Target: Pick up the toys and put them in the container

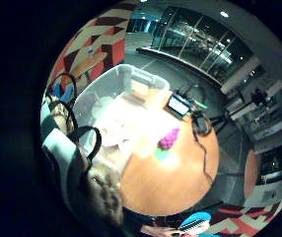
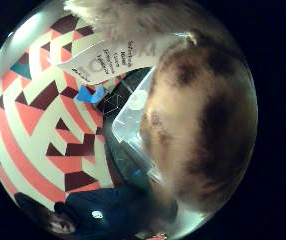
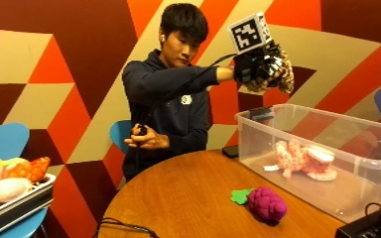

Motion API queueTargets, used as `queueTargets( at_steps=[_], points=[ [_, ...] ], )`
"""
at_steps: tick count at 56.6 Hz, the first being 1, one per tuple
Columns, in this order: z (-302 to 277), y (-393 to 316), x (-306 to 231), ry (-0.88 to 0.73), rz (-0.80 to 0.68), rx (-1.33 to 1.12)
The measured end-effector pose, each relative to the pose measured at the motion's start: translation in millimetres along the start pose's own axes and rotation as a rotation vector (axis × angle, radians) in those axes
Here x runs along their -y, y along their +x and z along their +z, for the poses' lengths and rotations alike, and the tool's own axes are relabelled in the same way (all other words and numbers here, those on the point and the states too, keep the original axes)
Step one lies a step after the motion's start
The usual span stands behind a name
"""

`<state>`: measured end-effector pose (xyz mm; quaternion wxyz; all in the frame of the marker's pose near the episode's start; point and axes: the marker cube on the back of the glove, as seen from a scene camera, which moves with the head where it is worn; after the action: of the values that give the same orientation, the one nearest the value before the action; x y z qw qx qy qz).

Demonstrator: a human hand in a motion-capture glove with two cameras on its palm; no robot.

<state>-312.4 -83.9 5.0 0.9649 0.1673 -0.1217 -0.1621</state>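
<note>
My gloved right hand [image 3: 253, 65] is raised high and grips a brown spotted plush toy [image 3: 280, 74] above the far corner of the clear plastic container [image 3: 256, 144]. That plush fills the thumb side palm view [image 2: 198, 125], its white tag [image 2: 113, 60] hanging beside it, and shows in the little finger side view [image 1: 104, 192]. The container [image 1: 112, 86] stands on the round wooden table [image 3: 177, 198] and holds a pink and white plush [image 3: 302, 159]. A purple grape toy [image 3: 267, 203] with a green leaf lies on the table in front of the container [image 1: 169, 139].
The person's bare left hand [image 3: 148, 139] stays near their waist, away from the toys. A tray [image 3: 19, 203] with several more toys sits on a blue chair at the left. Black equipment [image 3: 369, 225] and cables lie at the table's right edge, beside a small screen [image 1: 178, 104].
</note>
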Motion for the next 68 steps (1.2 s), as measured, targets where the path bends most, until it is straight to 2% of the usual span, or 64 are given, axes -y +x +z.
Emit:
queueTargets(
  at_steps=[7, 13, 22, 35, 51, 59, 68],
  points=[
    [28.9, -14.7, 10.7, -0.096, 0.023, 0.031],
    [55.4, -24.7, 7.4, -0.242, -0.025, 0.006],
    [66.2, -24.3, 0.2, -0.368, -0.057, -0.076],
    [24.5, 6.8, -2.9, -0.277, 0.019, -0.02],
    [-21.8, 120.3, -33.8, -0.2, 0.221, -0.071],
    [-10.5, 172.1, -40.2, -0.188, 0.326, -0.093],
    [40.7, 218.4, -31.9, -0.241, 0.415, -0.088]
  ],
)
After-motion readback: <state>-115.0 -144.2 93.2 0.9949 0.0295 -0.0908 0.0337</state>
